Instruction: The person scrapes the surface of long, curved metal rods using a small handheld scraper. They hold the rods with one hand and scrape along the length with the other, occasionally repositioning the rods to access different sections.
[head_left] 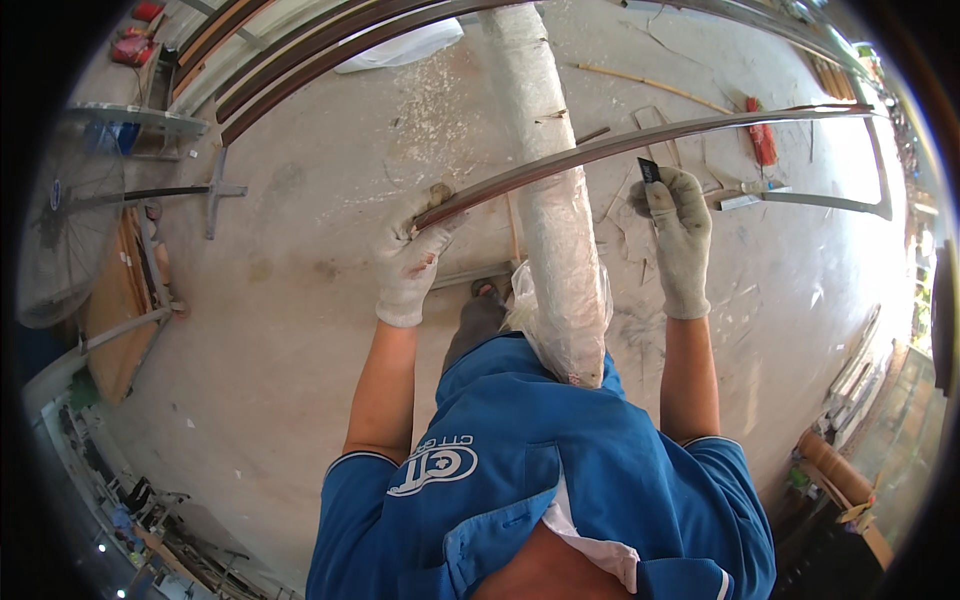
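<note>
Two gloves (684,225), one held strip (500,184), one black piece (649,171).

The brown strip (530,174) hides part of the left hand (408,258); the lower edge crops the shirt (630,480).

White lettering (437,464) stood on the chest of the blue collared shirt (620,500): large characters in a rounded outline, with a smaller line alongside, turned upside down. Pale marks on the black flat piece (649,170) and the blue badge (55,192) on the fan guard (75,245) were too small to read.
</note>
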